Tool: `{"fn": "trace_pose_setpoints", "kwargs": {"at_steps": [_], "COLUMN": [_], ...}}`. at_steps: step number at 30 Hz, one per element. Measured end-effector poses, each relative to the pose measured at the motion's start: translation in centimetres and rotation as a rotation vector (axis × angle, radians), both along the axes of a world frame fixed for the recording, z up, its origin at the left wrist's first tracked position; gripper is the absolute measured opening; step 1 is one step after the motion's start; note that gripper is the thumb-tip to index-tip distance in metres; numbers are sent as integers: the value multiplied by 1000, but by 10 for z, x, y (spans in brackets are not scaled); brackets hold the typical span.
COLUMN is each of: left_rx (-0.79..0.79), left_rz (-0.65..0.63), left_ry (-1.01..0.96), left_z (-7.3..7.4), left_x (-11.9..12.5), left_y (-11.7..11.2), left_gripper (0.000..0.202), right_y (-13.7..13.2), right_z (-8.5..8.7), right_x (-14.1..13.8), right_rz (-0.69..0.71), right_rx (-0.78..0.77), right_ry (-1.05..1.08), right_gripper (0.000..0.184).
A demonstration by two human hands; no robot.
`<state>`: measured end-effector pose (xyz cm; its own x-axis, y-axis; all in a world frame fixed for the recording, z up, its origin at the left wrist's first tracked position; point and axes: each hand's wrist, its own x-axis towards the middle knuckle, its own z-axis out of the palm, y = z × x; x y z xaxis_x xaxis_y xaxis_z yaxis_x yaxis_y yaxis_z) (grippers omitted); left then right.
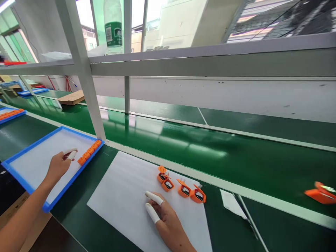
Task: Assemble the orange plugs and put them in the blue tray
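Note:
My left hand (59, 164) is over the white-bottomed tray with a blue rim (28, 148). White covers sit on its thumb and forefinger, whose tips come together with nothing visible between them. Just right of them, a row of small orange plastic pieces (89, 152) lies along the tray's right side. My right hand (168, 218), also with white covers on thumb and forefinger, hovers over a white sheet (126, 196). Its fingertips are apart and hold nothing. Beyond it, several orange pieces with raised flaps and dark insides (184, 190) stand on the sheet in two pairs.
A green conveyor belt (168, 140) runs behind the bench, carrying a blurred orange piece (321, 193) at right. A grey frame post (84, 77) rises beside the tray. Cardboard (70, 98) lies farther back. Another blue-rimmed tray (12, 114) is at far left.

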<state>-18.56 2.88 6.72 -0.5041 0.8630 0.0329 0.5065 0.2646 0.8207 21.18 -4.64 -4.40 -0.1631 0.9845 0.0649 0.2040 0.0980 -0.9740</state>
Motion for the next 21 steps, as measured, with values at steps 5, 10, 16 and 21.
{"fn": "trace_pose_setpoints", "kwargs": {"at_steps": [5, 10, 16, 21], "left_rx": [120, 137, 117, 70], "left_rz": [-372, -1226, -1340, -1355], "left_ry": [89, 90, -11, -77], "left_z": [5, -28, -81, -106], "left_x": [90, 184, 220, 218], "left_y": [-11, -14, -25, -18], "left_gripper": [32, 27, 27, 27], "right_y": [-6, -8, 13, 39], "right_z": [28, 66, 64, 34], "right_x": [-3, 30, 157, 279], "right_rz": [47, -74, -623, -1005], "right_rx": [184, 383, 228, 77], "right_ry": [-66, -198, -407, -469], "right_gripper": [26, 25, 19, 27]}}
